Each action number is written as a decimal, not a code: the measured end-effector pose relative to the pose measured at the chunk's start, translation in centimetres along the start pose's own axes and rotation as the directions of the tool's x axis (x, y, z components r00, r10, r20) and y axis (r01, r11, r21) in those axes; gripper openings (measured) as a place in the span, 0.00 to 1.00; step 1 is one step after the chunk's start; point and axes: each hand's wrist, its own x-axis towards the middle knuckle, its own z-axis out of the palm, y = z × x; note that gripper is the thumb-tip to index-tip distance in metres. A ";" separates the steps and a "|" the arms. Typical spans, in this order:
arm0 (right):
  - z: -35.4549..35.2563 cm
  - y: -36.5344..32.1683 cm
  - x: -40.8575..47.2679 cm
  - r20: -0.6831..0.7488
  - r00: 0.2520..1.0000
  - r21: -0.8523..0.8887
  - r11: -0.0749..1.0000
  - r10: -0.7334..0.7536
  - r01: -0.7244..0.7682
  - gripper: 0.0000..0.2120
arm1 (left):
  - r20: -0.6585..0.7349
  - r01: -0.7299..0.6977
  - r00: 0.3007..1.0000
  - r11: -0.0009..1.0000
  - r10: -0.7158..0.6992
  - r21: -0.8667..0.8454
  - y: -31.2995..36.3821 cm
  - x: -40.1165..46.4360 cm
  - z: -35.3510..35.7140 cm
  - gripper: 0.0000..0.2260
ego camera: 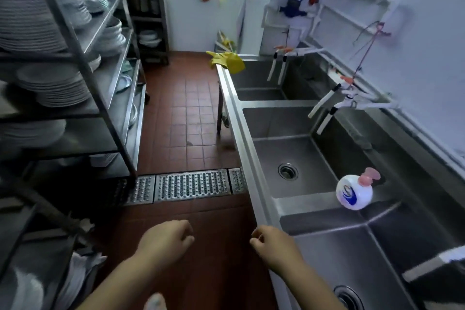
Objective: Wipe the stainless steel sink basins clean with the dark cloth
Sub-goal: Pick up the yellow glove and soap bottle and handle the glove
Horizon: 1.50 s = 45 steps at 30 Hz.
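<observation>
A row of stainless steel sink basins runs along the right wall: a near basin (pixel 352 259), a middle basin (pixel 297 156) with a round drain, and a far basin (pixel 254 78). No dark cloth shows in this view. My left hand (pixel 166 241) hangs over the red floor with loosely curled fingers and holds nothing. My right hand (pixel 271 241) hovers at the front rim of the near basin, its fingers also loosely curled and empty.
A white soap bottle (pixel 353 191) with a pink pump stands on the divider between the near and middle basins. Yellow gloves (pixel 227 60) drape over the far basin's corner. White taps (pixel 327 108) reach over the basins. Plate-filled metal shelves (pixel 75 70) stand left; a floor drain grate (pixel 191 184) crosses the tiles.
</observation>
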 end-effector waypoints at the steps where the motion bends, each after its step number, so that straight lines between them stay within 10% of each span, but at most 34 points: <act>1: -0.2 -0.8 1.8 0.016 1.000 -0.012 1.000 -0.013 0.013 0.11 | -0.001 0.014 1.000 1.000 -0.014 -0.013 -1.0 1.4 -0.6 0.10; 17: -6.7 -18.4 32.3 -0.026 0.999 -0.008 0.999 0.046 -0.046 0.12 | -0.026 0.001 1.000 0.999 -0.002 -0.052 -16.8 31.4 -16.3 0.06; 45: -27.3 -14.7 75.8 -0.086 0.955 0.386 0.893 0.284 -0.231 0.05 | 0.008 -0.200 0.980 0.970 0.201 0.135 -11.2 82.8 -30.3 0.11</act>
